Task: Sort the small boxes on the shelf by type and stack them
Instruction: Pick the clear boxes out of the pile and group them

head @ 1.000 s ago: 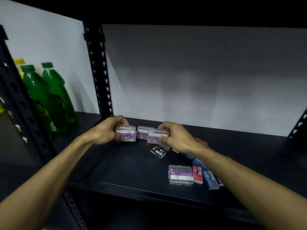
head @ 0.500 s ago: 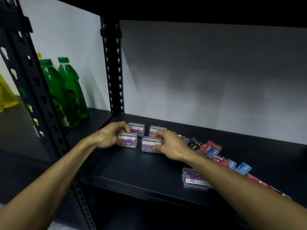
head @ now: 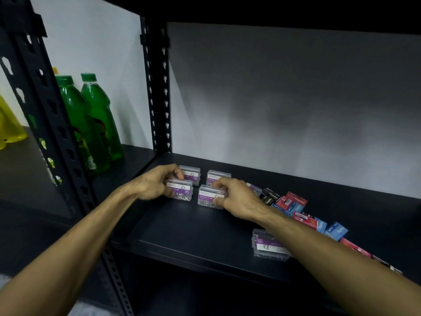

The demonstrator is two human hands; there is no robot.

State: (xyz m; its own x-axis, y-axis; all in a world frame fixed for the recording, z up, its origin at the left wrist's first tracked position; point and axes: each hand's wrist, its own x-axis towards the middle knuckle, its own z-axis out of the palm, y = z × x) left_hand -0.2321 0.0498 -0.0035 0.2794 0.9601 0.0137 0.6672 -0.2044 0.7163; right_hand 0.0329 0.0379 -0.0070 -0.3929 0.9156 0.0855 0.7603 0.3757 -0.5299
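My left hand (head: pixel 157 184) grips a clear paper clip box (head: pixel 182 192) with a purple label at the back left of the black shelf (head: pixel 182 233). My right hand (head: pixel 237 199) grips a second such box (head: pixel 208 197) just right of it. Both boxes rest on the shelf. Two more clear paper clip boxes stand behind them, one at the left (head: pixel 192 174) and one at the right (head: pixel 216 176). Another clear paper clip box (head: pixel 268 246) lies near the front edge, partly under my right forearm. Red, blue and black staple boxes (head: pixel 293 204) lie jumbled to the right.
A perforated black upright (head: pixel 157 87) stands at the shelf's back left and another (head: pixel 50 124) at the front left. Two green bottles (head: pixel 91 124) stand in the bay to the left, with a yellow bottle (head: pixel 9 126) beyond. A white wall closes the back.
Both hands brought their clear boxes forward and set them in front of two other clear boxes. The camera has moved closer and turned a little to the right.
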